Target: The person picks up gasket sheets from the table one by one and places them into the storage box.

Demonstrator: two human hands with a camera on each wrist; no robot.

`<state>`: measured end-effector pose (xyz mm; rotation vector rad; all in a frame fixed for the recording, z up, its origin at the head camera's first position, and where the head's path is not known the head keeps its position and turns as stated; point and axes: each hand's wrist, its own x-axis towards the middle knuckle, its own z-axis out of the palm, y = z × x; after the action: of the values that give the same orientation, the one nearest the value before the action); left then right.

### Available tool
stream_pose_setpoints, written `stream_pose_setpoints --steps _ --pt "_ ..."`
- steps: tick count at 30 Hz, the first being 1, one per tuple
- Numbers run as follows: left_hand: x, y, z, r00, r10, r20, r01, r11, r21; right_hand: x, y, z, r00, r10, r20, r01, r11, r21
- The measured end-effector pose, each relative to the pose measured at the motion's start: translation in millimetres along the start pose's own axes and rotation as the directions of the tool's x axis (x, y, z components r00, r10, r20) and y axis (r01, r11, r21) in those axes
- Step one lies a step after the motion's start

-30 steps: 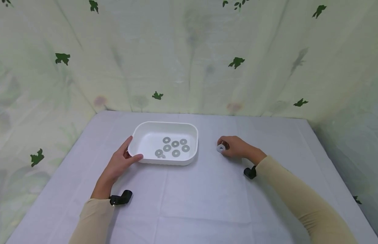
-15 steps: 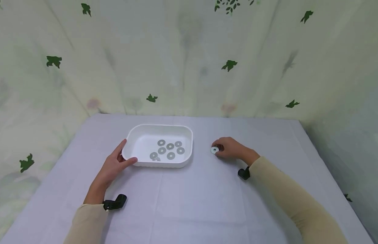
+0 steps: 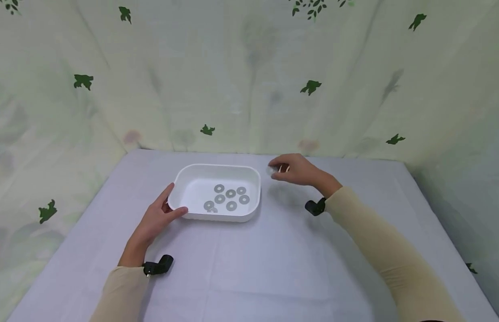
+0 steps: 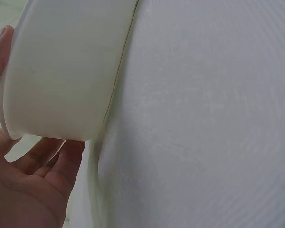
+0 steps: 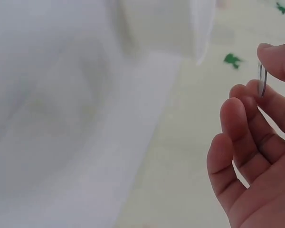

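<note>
My left hand (image 3: 153, 221) holds the white plastic tray (image 3: 215, 217) at its near left corner, thumb at the front rim and fingers along the side wall, as the left wrist view also shows of the tray (image 4: 61, 76). Several flat grey washers (image 3: 231, 193) lie inside on the tray floor, mostly in its right half. To the right of the tray, raised above the table, my right hand (image 3: 297, 171) pinches one metal washer (image 5: 262, 80) between thumb and fingertips, edge-on in the right wrist view. Its other fingers are loosely bent.
A white cloth covers the table (image 3: 265, 268). Behind it hangs a pale curtain (image 3: 249, 89) with green leaf shapes, and it closes in on both sides. Each wrist carries a small black camera (image 3: 158, 264).
My right hand has lifted from the table and moved up and left toward the tray, carrying the washer. My left hand and the tray stay in place.
</note>
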<state>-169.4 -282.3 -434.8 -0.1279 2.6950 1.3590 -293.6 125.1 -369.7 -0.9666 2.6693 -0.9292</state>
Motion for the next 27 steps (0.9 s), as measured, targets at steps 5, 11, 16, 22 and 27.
stream_pose_setpoints --steps 5,11,16,22,27 --pt "0.7 0.3 2.3 1.000 -0.009 0.006 0.009 1.000 -0.011 22 -37 -3.5 0.993 -0.062 0.097 0.070 0.994 -0.080" --pt "0.3 3.6 2.4 1.000 -0.019 0.004 0.019 1.000 -0.005 47 -72 0.7 0.978 -0.082 0.192 0.109 0.985 -0.136" --pt "-0.8 4.5 1.5 1.000 -0.020 -0.003 0.020 1.000 0.011 64 -95 8.0 0.972 -0.091 0.217 0.117 0.987 -0.110" --pt "0.7 1.8 2.1 1.000 -0.007 0.006 0.007 1.000 -0.001 81 -102 29.0 0.967 -0.071 0.245 0.090 0.993 -0.070" --pt "3.4 1.0 2.2 1.000 -0.001 0.007 0.001 1.000 -0.030 95 -106 47.0 0.961 -0.077 0.264 0.089 0.995 -0.035"
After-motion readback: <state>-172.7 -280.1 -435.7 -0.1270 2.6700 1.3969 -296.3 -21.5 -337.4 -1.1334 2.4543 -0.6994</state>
